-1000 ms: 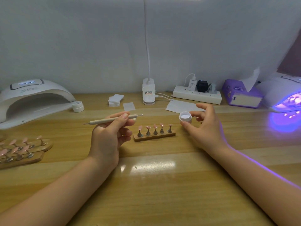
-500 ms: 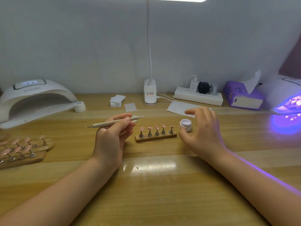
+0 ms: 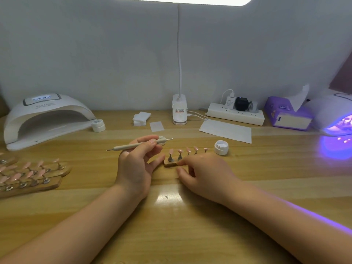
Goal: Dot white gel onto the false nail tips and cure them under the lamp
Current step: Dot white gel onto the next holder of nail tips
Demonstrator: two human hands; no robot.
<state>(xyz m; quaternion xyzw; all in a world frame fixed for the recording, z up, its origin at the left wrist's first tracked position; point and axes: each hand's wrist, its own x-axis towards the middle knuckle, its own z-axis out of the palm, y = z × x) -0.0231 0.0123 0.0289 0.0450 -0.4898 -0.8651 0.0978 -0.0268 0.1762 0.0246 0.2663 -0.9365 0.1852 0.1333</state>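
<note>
Bare table in front of both hands, open for passing. Centre crowded: nail stand sits between left hand and right hand, open gel jar just behind-right, paper sheet beyond it. Left side blocked by more nail stands and white lamp with small jar at its mouth; back edge lined by desk lamp base, power strip, tissue box, lit lamp far right.
</note>
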